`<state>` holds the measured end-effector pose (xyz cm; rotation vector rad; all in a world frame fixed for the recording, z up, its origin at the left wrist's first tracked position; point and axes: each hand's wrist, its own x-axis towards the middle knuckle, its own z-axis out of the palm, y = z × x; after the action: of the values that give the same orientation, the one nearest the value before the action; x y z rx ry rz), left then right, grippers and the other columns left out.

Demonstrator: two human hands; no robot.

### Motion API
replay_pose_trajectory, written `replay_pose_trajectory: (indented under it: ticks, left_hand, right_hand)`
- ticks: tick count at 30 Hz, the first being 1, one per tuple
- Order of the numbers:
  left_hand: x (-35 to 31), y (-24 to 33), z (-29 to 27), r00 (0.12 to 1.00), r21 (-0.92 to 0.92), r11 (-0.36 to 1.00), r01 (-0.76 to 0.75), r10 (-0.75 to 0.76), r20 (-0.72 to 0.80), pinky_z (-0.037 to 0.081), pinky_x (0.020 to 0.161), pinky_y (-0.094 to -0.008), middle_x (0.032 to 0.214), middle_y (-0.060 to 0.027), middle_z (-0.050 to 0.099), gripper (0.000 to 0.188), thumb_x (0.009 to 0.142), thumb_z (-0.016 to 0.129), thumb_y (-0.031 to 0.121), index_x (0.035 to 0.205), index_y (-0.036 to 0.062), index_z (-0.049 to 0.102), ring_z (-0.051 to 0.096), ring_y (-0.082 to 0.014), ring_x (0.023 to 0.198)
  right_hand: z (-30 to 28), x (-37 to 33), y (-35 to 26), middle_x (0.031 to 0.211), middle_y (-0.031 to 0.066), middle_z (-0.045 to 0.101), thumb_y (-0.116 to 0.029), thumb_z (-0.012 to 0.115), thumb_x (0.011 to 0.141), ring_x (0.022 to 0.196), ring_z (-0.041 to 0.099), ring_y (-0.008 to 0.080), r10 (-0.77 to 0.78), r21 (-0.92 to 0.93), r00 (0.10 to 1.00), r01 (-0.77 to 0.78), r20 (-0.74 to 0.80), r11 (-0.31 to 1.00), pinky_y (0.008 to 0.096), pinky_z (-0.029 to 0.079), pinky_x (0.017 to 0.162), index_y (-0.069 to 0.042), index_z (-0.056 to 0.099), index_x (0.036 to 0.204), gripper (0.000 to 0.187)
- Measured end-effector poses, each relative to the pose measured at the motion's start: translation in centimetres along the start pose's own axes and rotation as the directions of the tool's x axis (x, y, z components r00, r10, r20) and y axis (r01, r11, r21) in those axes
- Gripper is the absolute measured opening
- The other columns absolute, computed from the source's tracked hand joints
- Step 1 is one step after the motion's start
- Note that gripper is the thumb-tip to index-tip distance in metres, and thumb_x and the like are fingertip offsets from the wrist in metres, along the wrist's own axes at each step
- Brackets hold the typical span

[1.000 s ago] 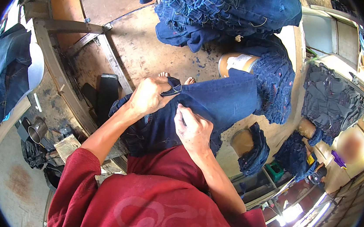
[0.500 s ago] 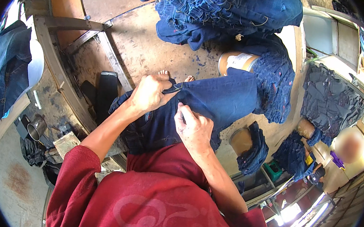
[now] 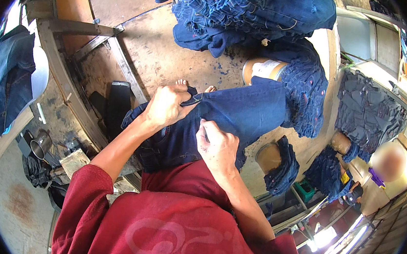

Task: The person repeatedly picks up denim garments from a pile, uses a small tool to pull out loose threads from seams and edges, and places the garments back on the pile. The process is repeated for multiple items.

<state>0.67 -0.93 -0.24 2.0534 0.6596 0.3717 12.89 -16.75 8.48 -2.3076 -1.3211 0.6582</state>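
Note:
A pair of dark blue jeans (image 3: 249, 104) lies across my lap, one leg stretched out to the right. My left hand (image 3: 167, 105) is closed on a folded edge of the denim near the jeans' left end. Closed fingers and thumb bring my right hand (image 3: 218, 147) together just over the fabric, to the right of and nearer than the left. What the right hand holds, if anything, is hidden by its curled fingers.
Ahead rises a big pile of jeans (image 3: 244, 11). More denim (image 3: 307, 88) hangs over a round drum (image 3: 266, 70) at right. Dark garments (image 3: 369, 108) lie beyond, near another person (image 3: 389, 162). A wooden frame (image 3: 65, 82), draped jeans (image 3: 4, 88) and a metal mug (image 3: 41, 145) are at left.
My right hand has drawn back slightly toward me, and its fingertips are curled in more. The left hand keeps its hold on the jeans in the same place.

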Motion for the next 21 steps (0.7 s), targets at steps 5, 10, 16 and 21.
replay_pose_trajectory:
  ticks: [5,10,16,21]
  left_hand:
    - [-0.1,0.1,0.1,1.0,0.016,1.0,0.018,-0.018,-0.001,0.059,0.064,-0.0436,0.079,-0.0144,0.07,0.024,0.083,0.093,0.014,0.079,-0.0001,0.074,0.073,-0.0388,0.07]
    - [-0.1,0.2,0.0,1.0,0.026,1.0,-0.006,0.007,-0.006,0.059,0.065,-0.0436,0.08,-0.0143,0.071,0.023,0.081,0.093,0.014,0.081,-0.0001,0.075,0.073,-0.0386,0.072]
    - [-0.1,0.2,-0.1,0.999,0.031,0.999,0.015,-0.016,0.036,0.06,0.066,-0.0434,0.078,-0.0143,0.069,0.023,0.083,0.092,0.016,0.081,0.0002,0.075,0.073,-0.0377,0.074]
    - [0.4,0.4,-0.4,0.999,0.012,0.999,0.036,-0.036,0.034,0.06,0.064,-0.0442,0.078,-0.0145,0.07,0.021,0.084,0.091,0.015,0.079,0.0015,0.076,0.073,-0.0377,0.071]
  right_hand:
    - [0.1,0.4,0.3,0.067,0.0118,0.071,-0.007,0.078,0.094,0.055,0.072,0.0278,-0.059,-0.032,0.998,0.058,-0.021,0.998,0.039,0.055,0.051,-0.007,0.076,0.102,0.009]
    - [-0.6,-0.2,0.5,0.069,0.0126,0.072,-0.008,0.078,0.095,0.055,0.072,0.0292,-0.016,-0.052,0.995,0.021,0.095,0.998,0.0398,0.055,0.051,-0.007,0.076,0.103,0.008]
    - [0.5,0.3,0.4,0.069,0.0111,0.073,-0.013,0.074,0.096,0.058,0.074,0.0297,-0.069,-0.109,0.998,0.069,0.001,0.992,0.0427,0.059,0.053,-0.01,0.072,0.107,0.011]
    - [-0.7,-0.2,0.9,0.063,0.0089,0.069,-0.006,0.079,0.093,0.053,0.072,0.0257,0.068,0.018,0.994,-0.07,0.089,0.997,0.037,0.055,0.052,-0.006,0.075,0.1,0.009]
